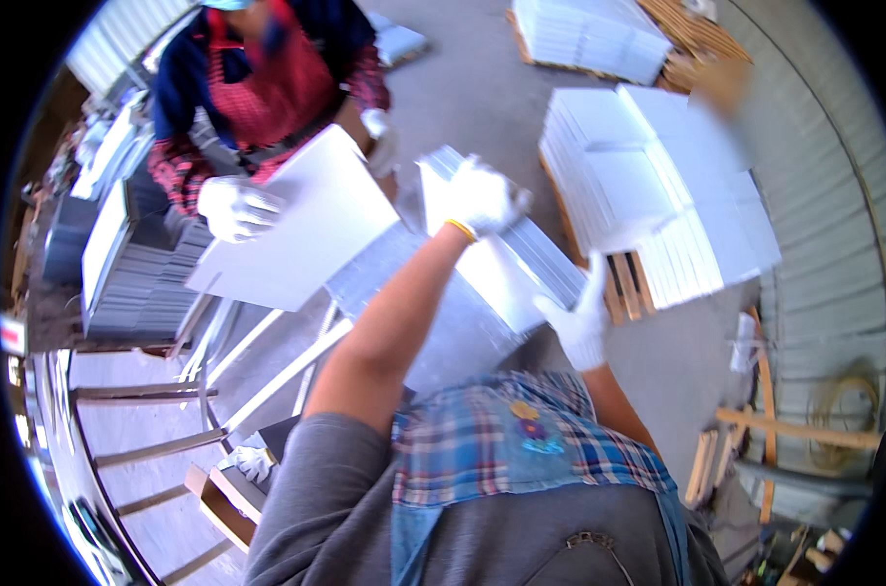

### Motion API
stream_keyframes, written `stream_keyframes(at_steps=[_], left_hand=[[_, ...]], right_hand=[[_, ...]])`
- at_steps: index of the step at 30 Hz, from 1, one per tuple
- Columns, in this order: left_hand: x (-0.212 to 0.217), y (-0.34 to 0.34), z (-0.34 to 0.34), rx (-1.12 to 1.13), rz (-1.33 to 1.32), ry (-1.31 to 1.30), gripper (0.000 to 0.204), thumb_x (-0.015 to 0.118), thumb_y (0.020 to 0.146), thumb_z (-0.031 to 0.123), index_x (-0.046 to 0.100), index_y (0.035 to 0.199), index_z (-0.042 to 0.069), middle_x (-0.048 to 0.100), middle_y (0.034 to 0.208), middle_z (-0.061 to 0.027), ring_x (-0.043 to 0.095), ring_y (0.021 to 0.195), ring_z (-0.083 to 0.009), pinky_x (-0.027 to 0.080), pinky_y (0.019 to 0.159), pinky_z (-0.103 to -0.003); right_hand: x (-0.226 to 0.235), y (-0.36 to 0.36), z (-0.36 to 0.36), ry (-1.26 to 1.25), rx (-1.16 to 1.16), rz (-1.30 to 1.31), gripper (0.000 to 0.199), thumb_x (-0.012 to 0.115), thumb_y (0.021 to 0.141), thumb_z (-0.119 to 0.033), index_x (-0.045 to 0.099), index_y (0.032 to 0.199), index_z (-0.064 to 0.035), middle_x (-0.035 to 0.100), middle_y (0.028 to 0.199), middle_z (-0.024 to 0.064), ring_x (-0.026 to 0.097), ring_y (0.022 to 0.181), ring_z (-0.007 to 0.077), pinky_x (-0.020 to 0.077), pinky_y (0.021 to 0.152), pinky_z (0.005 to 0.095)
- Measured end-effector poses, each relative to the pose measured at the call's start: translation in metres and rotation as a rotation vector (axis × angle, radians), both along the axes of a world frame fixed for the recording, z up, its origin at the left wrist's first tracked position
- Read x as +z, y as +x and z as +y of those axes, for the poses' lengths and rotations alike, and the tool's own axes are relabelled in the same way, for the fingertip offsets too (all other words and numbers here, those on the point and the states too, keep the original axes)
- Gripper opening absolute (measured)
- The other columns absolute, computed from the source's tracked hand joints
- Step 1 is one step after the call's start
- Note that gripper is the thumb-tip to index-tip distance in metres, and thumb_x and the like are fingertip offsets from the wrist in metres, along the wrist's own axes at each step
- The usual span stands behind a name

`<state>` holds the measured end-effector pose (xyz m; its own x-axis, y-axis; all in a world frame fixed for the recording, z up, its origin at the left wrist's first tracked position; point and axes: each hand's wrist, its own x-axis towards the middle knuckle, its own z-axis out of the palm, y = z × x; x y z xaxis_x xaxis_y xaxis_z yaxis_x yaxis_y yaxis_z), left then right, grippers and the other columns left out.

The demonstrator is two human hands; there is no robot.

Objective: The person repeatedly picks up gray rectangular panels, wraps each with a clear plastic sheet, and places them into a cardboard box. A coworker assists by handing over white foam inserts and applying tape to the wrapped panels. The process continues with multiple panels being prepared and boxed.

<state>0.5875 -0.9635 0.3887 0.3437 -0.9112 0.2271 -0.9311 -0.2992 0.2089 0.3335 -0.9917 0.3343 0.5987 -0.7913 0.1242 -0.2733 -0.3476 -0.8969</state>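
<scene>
Blue plaid apron (521, 444) over a grey shirt (340, 469), nearest the lens. Both own hands in white gloves. Left hand (482, 198), yellow band (460, 230) at the wrist, is over the upper part of a ridged panel (501, 278): fingers partly bent, can't tell if they grip or just rest. Right hand (579, 317) is by the panel's lower right corner, thumb held wide of the straight fingers, nothing in the grasp; contact with the edge unclear.

Ridged panel: white face, grey lengthwise ridges down the right side, lying at a slant on a grey worktable (462, 337).

Across the table, co-worker in a red apron (277, 88) has a white sheet (316, 220) tilted, one gloved hand (238, 208) on its left part, the other (378, 140) near its upper right edge, grip not clear.

Right: white panel stacks (658, 195) on a wooden pallet (626, 283). Lower left: open cardboard box (223, 503), spare white gloves (250, 462) beside it. Wood strips (804, 430) lower right.
</scene>
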Motion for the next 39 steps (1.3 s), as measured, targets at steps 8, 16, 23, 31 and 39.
stream_keyframes(at_steps=[8, 16, 23, 31, 39], left_hand=[[-0.019, 0.018, 0.024, 0.034, 0.023, -0.084, 0.048, 0.053, 0.092, 0.044, 0.077, 0.074, 0.007, 0.070, 0.075, -0.0185, 0.068, 0.087, -0.0349, 0.035, 0.112, -0.048], [-0.020, 0.010, 0.025, 0.030, 0.055, -0.066, 0.046, 0.052, 0.091, 0.041, 0.075, 0.068, 0.009, 0.069, 0.071, -0.0149, 0.066, 0.082, -0.0318, 0.036, 0.109, -0.047], [-0.034, 0.012, 0.029, 0.074, 0.001, -0.089, 0.043, 0.055, 0.088, 0.041, 0.075, 0.068, 0.009, 0.069, 0.069, -0.0132, 0.066, 0.077, -0.0309, 0.036, 0.108, -0.047], [-0.029, 0.013, 0.028, 0.046, 0.041, -0.107, 0.044, 0.056, 0.088, 0.041, 0.075, 0.072, 0.006, 0.069, 0.071, -0.0146, 0.066, 0.077, -0.0319, 0.034, 0.110, -0.048], [-0.034, 0.010, 0.028, 0.052, 0.013, -0.109, 0.044, 0.056, 0.088, 0.041, 0.074, 0.069, 0.006, 0.068, 0.069, -0.0146, 0.066, 0.076, -0.0314, 0.035, 0.109, -0.047]], right_hand=[[-0.051, 0.024, 0.021, 0.054, -0.040, -0.201, 0.120, 0.086, 0.068, -0.002, 0.010, 0.161, -0.0087, 0.034, 0.154, 0.0198, 0.039, 0.140, 0.0334, 0.0348, 0.115, 0.0445], [-0.090, 0.022, 0.013, -0.126, -0.071, -0.282, 0.121, 0.085, 0.067, 0.002, 0.009, 0.160, -0.0125, 0.044, 0.147, 0.0191, 0.048, 0.133, 0.0335, 0.0426, 0.111, 0.0447], [-0.127, 0.023, -0.004, -0.019, -0.069, -0.308, 0.095, 0.089, 0.070, -0.011, 0.034, 0.147, -0.0064, 0.050, 0.139, 0.0192, 0.053, 0.125, 0.0338, 0.0440, 0.109, 0.0474], [-0.121, 0.022, -0.006, -0.047, -0.109, -0.186, 0.085, 0.089, 0.071, -0.018, 0.039, 0.139, -0.0042, 0.054, 0.132, 0.0206, 0.055, 0.120, 0.0365, 0.0460, 0.105, 0.0493], [-0.134, 0.019, -0.010, -0.020, -0.125, -0.168, 0.088, 0.090, 0.069, -0.018, 0.038, 0.139, -0.0031, 0.054, 0.130, 0.0210, 0.054, 0.121, 0.0374, 0.0464, 0.103, 0.0511]])
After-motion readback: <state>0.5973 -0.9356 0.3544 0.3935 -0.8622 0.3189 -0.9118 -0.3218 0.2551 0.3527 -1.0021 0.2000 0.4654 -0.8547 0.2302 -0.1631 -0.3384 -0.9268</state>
